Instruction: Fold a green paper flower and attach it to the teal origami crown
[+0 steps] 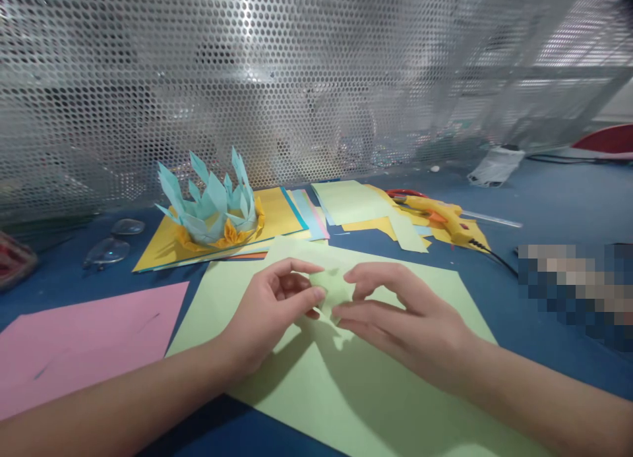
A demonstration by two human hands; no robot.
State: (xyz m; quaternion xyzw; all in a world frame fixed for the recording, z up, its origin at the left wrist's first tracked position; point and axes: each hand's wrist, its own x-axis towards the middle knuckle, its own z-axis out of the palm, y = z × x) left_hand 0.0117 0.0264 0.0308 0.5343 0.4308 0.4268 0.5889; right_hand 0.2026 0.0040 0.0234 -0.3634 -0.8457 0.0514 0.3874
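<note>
between left hand (pixel 270 312) and right hand (pixel 405 318), small green folded paper (pixel 332 287), orientation unclear

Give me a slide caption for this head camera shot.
Both hands, left hand and right hand, pinch a small green paper piece above a green sheet.

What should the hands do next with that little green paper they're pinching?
Probably press the next fold flat. Both the left hand and the right hand pinch the small green paper piece above the big green sheet, and it looks only partly folded, like a petal for the paper flower.
</note>
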